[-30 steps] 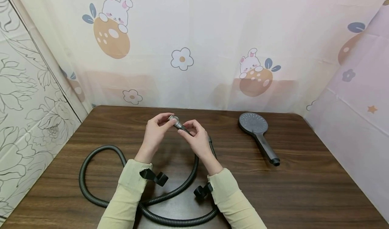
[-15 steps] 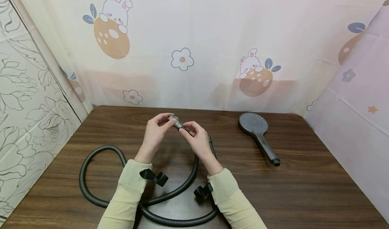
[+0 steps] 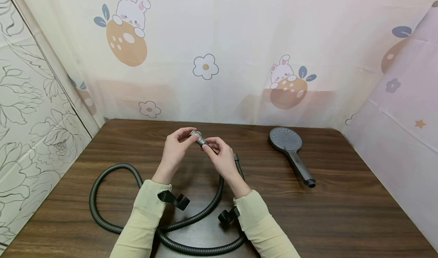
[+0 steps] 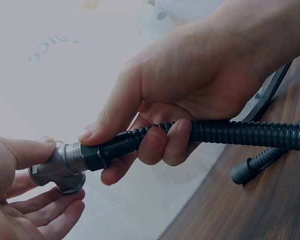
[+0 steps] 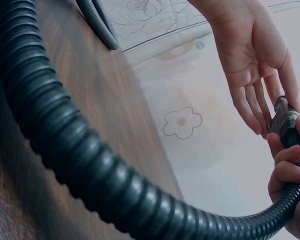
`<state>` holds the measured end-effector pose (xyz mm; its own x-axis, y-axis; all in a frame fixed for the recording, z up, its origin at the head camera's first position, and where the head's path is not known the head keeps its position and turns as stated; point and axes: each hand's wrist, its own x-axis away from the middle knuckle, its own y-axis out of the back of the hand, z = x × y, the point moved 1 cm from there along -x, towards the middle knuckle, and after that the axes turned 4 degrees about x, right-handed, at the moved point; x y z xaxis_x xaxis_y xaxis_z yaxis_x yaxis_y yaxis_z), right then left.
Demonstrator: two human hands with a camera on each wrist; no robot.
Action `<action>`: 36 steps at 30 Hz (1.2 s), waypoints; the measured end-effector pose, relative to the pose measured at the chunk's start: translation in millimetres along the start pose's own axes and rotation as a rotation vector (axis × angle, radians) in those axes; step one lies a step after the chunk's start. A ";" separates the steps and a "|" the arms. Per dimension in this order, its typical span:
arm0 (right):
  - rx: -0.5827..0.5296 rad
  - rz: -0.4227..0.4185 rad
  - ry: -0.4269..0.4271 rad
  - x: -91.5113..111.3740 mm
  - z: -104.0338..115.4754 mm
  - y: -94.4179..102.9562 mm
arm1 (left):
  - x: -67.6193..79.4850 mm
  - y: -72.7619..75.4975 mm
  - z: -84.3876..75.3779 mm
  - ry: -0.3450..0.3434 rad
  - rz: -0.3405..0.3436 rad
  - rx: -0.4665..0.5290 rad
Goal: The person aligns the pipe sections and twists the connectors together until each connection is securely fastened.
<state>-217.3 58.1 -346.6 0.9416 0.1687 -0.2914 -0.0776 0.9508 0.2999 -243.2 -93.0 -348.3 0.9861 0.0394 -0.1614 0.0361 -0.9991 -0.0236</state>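
In the head view my left hand [image 3: 172, 151] and right hand [image 3: 223, 157] meet above the table's far half. Thumb and fingers of the left pinch a silver metal tee fitting [image 4: 52, 167], which has a short side outlet pointing down in the left wrist view. My right hand grips the end of a black ribbed shower hose [image 4: 250, 134], its thumb and forefinger on the dark nut [image 4: 93, 157]. That nut sits against the fitting's threaded end, where several bare threads show. The hose's other end [image 3: 236, 157] lies behind the right wrist.
A grey hand shower head [image 3: 285, 139] lies face up on the brown wooden table [image 3: 342, 212], to the right. Loops of the hose [image 3: 94, 197] spread across the table under both forearms. A patterned curtain [image 3: 239, 34] hangs behind the far edge.
My right thumb and fingers have shifted slightly along the hose end toward the fitting. The left hand, hose loops and shower head stay where they were.
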 end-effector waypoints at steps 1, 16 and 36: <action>-0.001 0.000 -0.003 0.0 0.0 0.0 | -0.2 0.0 0.1 -0.001 0.001 0.003; -0.006 0.010 -0.078 1.1 1.1 0.1 | 1.9 -0.9 -2.3 -0.007 0.013 -0.011; -0.054 0.035 -0.116 -9.0 -18.5 -1.1 | 0.7 -6.1 2.4 -0.135 -0.022 -0.152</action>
<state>-231.7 60.4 -361.1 0.9694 0.1735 -0.1735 -0.1254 0.9582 0.2573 -243.1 -86.9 -350.6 0.9546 0.0525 -0.2933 0.0910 -0.9887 0.1192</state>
